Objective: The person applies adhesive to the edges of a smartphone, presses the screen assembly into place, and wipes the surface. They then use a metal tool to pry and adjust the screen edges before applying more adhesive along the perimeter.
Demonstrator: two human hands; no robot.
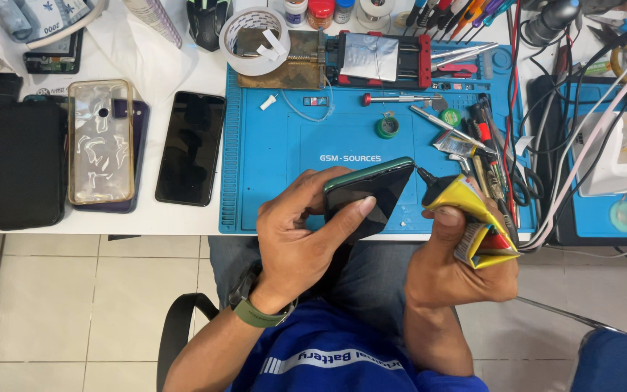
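I'm looking down over the white bench, where a blue rubber work mat is lying under scattered tools. Just above its near edge, my left hand is gripping a dark green-edged smartphone, thumb pressing across the black screen. My right hand is squeezing a crumpled yellow glue tube, its black nozzle touching the phone's upper corner.

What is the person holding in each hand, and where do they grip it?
Left hand grips the dark green smartphone by its lower end; right hand squeezes the crumpled yellow glue tube around its body.
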